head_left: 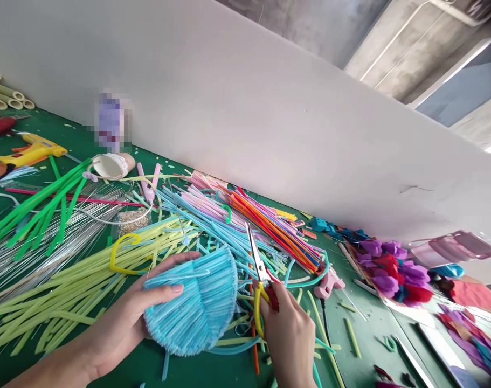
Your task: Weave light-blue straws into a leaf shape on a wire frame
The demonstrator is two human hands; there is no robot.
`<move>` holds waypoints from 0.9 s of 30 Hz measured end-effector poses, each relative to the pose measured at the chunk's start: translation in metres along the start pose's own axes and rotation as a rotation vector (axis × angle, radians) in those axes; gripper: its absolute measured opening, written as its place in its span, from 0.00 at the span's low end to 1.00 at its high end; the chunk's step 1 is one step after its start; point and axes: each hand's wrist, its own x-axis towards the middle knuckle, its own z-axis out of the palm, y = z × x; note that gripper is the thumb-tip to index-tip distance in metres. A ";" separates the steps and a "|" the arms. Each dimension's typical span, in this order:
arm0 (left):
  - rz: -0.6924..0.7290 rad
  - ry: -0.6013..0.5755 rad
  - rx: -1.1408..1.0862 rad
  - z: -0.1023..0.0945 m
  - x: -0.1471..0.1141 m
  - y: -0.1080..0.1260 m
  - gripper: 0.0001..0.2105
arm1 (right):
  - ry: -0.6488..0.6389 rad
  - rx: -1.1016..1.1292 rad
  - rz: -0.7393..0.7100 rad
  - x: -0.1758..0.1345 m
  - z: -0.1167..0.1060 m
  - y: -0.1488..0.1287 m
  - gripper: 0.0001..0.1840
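Observation:
My left hand (124,312) grips a rounded, leaf-like piece made of blue pipe cleaners (200,310), its thumb on top and its fingers behind. The strands fan out from a centre line, and the rim looks trimmed and fuzzy. In my right hand (289,328) is a pair of scissors (261,275) with yellow and red handles. Their blades point up and away, close to the right of the blue piece and apart from it. Under and behind both hands lie loose light-blue pipe cleaners (213,221) and pale yellow-green ones (79,285).
Orange and red pipe cleaners (275,229) lie behind the scissors. A yellow glue gun (35,151), thin metal wires (83,221) and a tipped cup (113,165) are at left. A pink glue gun (329,281) and purple-red felt flowers (399,272) are at right. A white wall (229,97) backs the table.

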 end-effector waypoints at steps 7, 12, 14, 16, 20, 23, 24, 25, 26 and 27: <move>0.036 0.028 0.037 -0.005 0.002 0.000 0.23 | -0.345 0.110 0.127 0.005 -0.013 0.010 0.13; 0.050 -0.038 0.036 -0.002 0.002 0.000 0.18 | -0.450 0.385 0.199 0.019 -0.042 0.011 0.17; 0.045 -0.048 0.056 -0.001 0.002 0.001 0.18 | -0.406 0.644 0.302 0.033 -0.049 -0.001 0.18; 0.039 -0.050 0.091 -0.003 0.002 0.000 0.18 | -0.418 0.980 0.357 0.045 -0.049 -0.018 0.21; 0.005 -0.053 0.136 -0.007 0.004 -0.001 0.21 | -0.636 1.348 0.426 0.059 -0.037 -0.042 0.21; 0.012 -0.033 0.135 -0.007 0.003 0.000 0.19 | -0.677 1.385 0.472 0.060 -0.029 -0.047 0.20; 0.022 -0.026 0.137 -0.006 0.002 0.001 0.18 | -0.672 1.373 0.471 0.061 -0.028 -0.046 0.20; 0.030 -0.016 0.142 -0.005 0.001 0.002 0.17 | -0.662 1.352 0.461 0.061 -0.027 -0.046 0.20; 0.036 -0.006 0.149 -0.004 0.001 0.002 0.17 | -0.654 1.325 0.445 0.061 -0.027 -0.046 0.20; 0.037 0.004 0.155 -0.004 0.000 0.002 0.16 | -0.648 1.297 0.425 0.061 -0.027 -0.046 0.20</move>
